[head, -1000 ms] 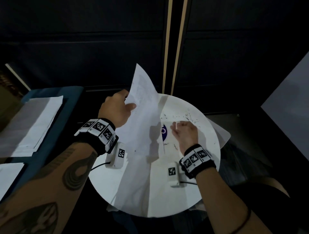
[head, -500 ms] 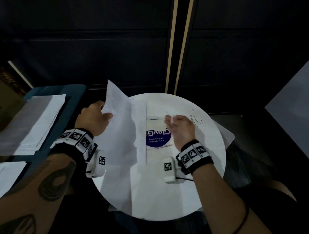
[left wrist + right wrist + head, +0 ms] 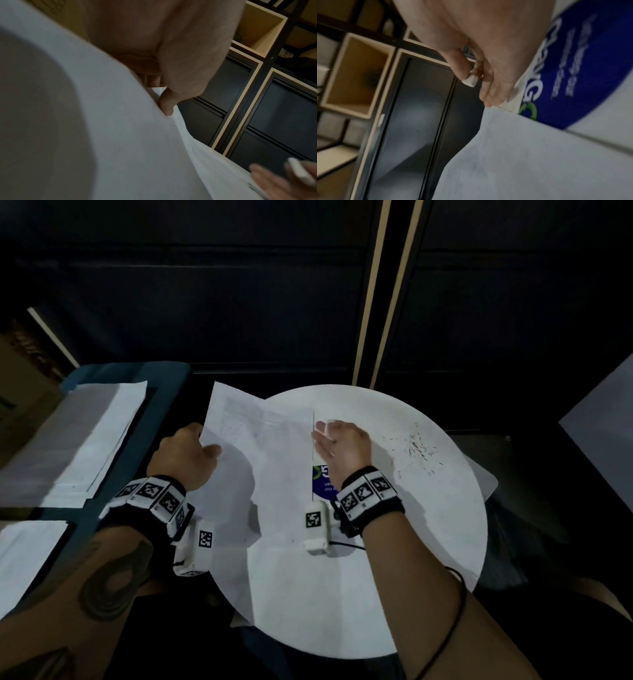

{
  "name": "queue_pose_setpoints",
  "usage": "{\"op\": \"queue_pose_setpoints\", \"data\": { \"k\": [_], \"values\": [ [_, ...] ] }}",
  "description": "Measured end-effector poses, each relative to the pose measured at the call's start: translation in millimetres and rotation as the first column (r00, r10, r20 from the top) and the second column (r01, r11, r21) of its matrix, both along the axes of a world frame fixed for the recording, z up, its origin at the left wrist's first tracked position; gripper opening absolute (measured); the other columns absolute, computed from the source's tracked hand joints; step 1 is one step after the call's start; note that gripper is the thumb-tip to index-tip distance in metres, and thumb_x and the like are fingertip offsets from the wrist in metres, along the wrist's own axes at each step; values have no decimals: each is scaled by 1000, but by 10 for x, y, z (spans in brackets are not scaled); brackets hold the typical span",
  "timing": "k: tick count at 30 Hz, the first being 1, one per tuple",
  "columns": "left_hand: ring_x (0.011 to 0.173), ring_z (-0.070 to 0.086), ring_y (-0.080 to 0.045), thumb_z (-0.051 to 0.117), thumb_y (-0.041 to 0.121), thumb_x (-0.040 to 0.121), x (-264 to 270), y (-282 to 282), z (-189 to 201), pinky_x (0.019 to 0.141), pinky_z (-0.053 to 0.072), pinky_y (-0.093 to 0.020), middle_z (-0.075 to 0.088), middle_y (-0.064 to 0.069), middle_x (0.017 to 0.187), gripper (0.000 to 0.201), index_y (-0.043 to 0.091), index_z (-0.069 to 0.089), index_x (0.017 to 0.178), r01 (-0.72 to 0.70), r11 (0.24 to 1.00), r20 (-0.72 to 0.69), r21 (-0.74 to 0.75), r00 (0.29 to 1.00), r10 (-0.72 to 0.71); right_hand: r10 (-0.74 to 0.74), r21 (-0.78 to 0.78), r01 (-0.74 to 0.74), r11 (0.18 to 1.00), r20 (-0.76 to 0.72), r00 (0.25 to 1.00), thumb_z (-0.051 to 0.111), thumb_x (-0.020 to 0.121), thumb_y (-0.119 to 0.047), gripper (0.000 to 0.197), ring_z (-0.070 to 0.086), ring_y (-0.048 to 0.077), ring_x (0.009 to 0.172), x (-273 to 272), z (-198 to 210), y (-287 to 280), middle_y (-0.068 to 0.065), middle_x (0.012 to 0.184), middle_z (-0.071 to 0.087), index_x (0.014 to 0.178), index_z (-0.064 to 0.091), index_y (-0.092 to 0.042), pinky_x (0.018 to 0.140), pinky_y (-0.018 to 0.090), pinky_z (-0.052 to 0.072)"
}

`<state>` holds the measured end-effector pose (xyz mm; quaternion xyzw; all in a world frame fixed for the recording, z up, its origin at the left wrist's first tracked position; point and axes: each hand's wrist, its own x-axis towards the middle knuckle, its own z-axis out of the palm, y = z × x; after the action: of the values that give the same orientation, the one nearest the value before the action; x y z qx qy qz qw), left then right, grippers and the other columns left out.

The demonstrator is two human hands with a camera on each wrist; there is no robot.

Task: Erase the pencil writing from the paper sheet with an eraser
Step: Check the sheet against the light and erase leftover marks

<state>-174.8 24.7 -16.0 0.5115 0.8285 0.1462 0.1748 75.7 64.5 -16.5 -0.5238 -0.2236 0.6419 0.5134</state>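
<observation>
From the head camera: a round, smooth white tabletop point(image 3: 394, 594) carries a thin white paper sheet point(image 3: 267, 474), its far left corner lifted and poking out past the rim. The left hand point(image 3: 186, 455) pinches the sheet's left edge, thumb on top, fingers curled beneath. The right hand point(image 3: 342, 446) sits at the sheet's right edge with a small white eraser point(image 3: 328, 426) nipped in its fingertips. Faint pencil lines show across the sheet's upper part. Just beside the right wrist a blue printed label point(image 3: 321, 481) peeks out from under the paper. Dark eraser crumbs point(image 3: 419, 448) speckle the tabletop to the right. Off to the left, a stack of papers point(image 3: 75, 440) lies on a blue surface point(image 3: 164, 392).

Left wrist camera now: the left hand point(image 3: 171, 54) fills the top, thumb tip pressed down on the paper sheet point(image 3: 137, 148), which bows in a soft curve. Bottom right, blurred, the right hand point(image 3: 283, 180) with the flat white eraser point(image 3: 299, 171) between its fingers.

Right wrist camera: the right hand point(image 3: 471, 40) grips the eraser point(image 3: 470, 80), a small rounded white block, between thumb and fingers, clear of the page. Below, the paper sheet point(image 3: 530, 162) looks matte and faintly smudged. The glossy blue label point(image 3: 582, 67) with white lettering lies alongside. Behind stands a shelf unit point(image 3: 359, 74), pale wooden cubes and dark panels.
</observation>
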Motion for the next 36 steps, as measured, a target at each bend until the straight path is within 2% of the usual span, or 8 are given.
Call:
{"op": "queue_pose_setpoints", "data": {
  "k": [5, 9, 12, 15, 18, 25, 31, 36],
  "values": [
    [130, 52, -48, 64, 31, 102, -52, 15, -15, 101, 49, -55, 60, -24, 139, 47, 6, 53, 141, -14, 1000, 0, 0, 1000, 14, -159, -58, 166, 984, 101, 982, 45, 104, 4, 19, 70, 21, 95, 469, -93, 211, 14, 105, 69, 110, 63, 4, 103, 40, 56],
    [128, 53, -48, 63, 30, 103, 7, 26, -30, 99, 48, -52, 61, -24, 137, 45, 6, 54, 139, -5, 1000, 8, 0, 1000, 5, -327, -49, 337, 940, 143, 934, 46, 102, 0, 32, 66, 41, 106, 879, -97, 374, 35, 139, 56, 129, 58, 12, 108, 48, 48],
    [122, 56, -49, 64, 28, 102, 107, 52, -35, 93, 48, -51, 63, -26, 130, 38, 5, 56, 131, 5, 1000, 14, 12, 1000, -5, -239, -41, 239, 970, 5, 971, 46, 100, 4, 18, 70, 24, 91, 781, -21, 103, 28, 130, 64, 103, 62, -1, 94, 36, 57],
    [122, 56, -51, 63, 28, 103, 173, 80, -35, 95, 49, -53, 62, -27, 131, 40, 5, 54, 135, 7, 1000, 9, 21, 1000, -8, 6, -98, -25, 995, -185, 983, 47, 97, 7, 19, 73, 31, 102, 463, -69, -407, 17, 106, 73, 89, 59, -6, 95, 41, 58],
    [127, 53, -51, 62, 27, 104, 189, 88, -16, 98, 48, -55, 60, -28, 137, 46, 5, 52, 142, 10, 1000, -7, 23, 1000, -10, 158, -131, -189, 973, -211, 965, 48, 98, 4, 20, 72, 35, 109, 359, -169, -719, 20, 113, 73, 84, 58, -7, 98, 43, 55],
    [122, 56, -51, 63, 27, 102, 264, -9, -20, 98, 50, -53, 63, -29, 129, 41, 6, 54, 136, 23, 1000, 14, -3, 1000, -23, -166, 72, 154, 985, 206, 964, 55, 96, 4, 17, 67, 28, 110, 890, -143, -396, 9, 110, 74, 87, 59, -9, 108, 44, 49],
    [118, 61, -44, 65, 35, 99, 566, -155, -107, 98, 53, -50, 66, -23, 125, 48, 10, 53, 138, 65, 995, 110, -69, 992, -57, 10, -13, -9, 1000, 92, 996, 52, 95, 10, 16, 73, 33, 97, 1074, -171, -523, 21, 116, 73, 103, 59, -3, 83, 39, 61],
    [111, 64, -42, 64, 36, 96, 757, -302, -153, 86, 54, -43, 65, -20, 126, 52, 13, 52, 140, 4, 994, 115, -111, 993, 9, -111, 70, 100, 993, 174, 978, 54, 98, 3, 15, 71, 27, 98, 1336, -58, -338, 16, 113, 76, 90, 58, -10, 98, 39, 56]
  ]
}}
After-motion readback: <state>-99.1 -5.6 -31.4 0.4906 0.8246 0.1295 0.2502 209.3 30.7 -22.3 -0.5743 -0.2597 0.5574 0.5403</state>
